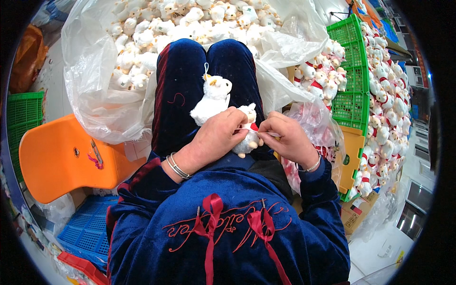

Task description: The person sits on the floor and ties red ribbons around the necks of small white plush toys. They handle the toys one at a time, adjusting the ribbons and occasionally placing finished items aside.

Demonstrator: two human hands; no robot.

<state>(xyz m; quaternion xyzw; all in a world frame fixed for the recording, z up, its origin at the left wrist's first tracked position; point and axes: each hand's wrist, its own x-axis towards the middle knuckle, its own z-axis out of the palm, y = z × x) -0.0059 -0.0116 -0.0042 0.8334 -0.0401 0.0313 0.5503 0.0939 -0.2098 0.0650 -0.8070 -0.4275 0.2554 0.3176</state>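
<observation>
A small white plush sheep with a pale grey belly and tan feet lies on my lap, a bit of red scarf at its neck. My left hand is closed on the toy's side, thumb and fingertips pinched near the neck. From the right, my right hand pinches at the scarf's edge; its fingertips partly hide what they grip. A thin pale line runs between the two pinches. Beside the left hand, a second white plush sheep with tan horns and a hanging loop rests on my thigh.
Past my knees, a large clear plastic bag holds many white plush toys. Right of me, scarfed toys lie beside a green crate, with more heaped beyond it. An orange chair and a blue crate stand at left.
</observation>
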